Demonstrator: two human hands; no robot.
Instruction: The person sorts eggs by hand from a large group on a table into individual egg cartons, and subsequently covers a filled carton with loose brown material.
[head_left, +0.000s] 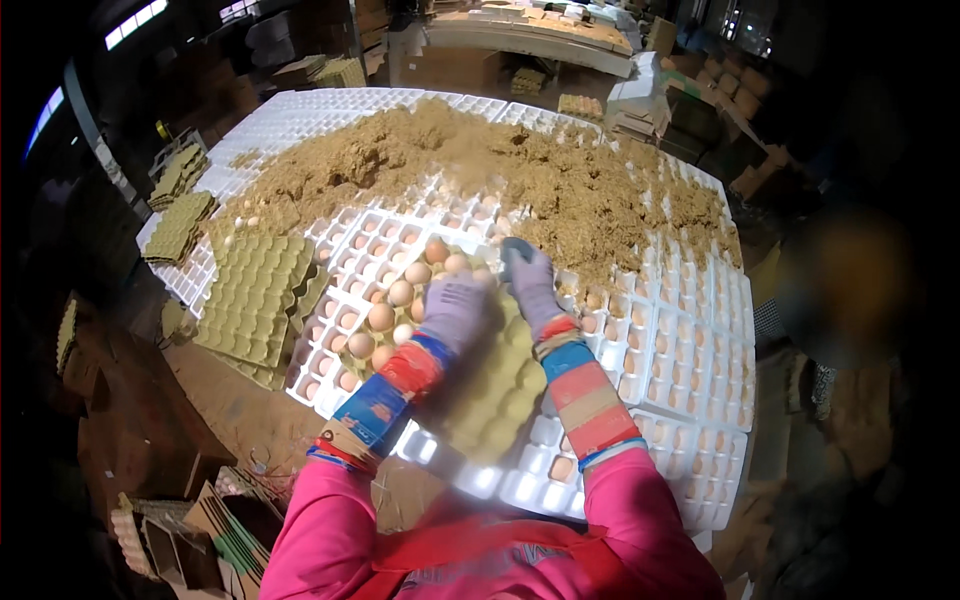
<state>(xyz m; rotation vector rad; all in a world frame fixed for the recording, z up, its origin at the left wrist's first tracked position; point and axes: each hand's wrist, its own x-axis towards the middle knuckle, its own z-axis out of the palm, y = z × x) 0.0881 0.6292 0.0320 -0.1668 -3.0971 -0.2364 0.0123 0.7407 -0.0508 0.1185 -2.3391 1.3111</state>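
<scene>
Plainly, we see eggs (381, 317) part-filling the olive tray (490, 412) and sitting in white trays (535, 492); how our left hand (458, 308) and right hand (531, 282) grip, we cannot tell.

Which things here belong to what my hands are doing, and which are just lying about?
Part of the work, apparently:
left hand, right hand
eggs
pulp tray by left hand
white trays
brown crumbly material, probably

Apparently just lying about:
cardboard sheets, lower left
distant pulp trays
</scene>
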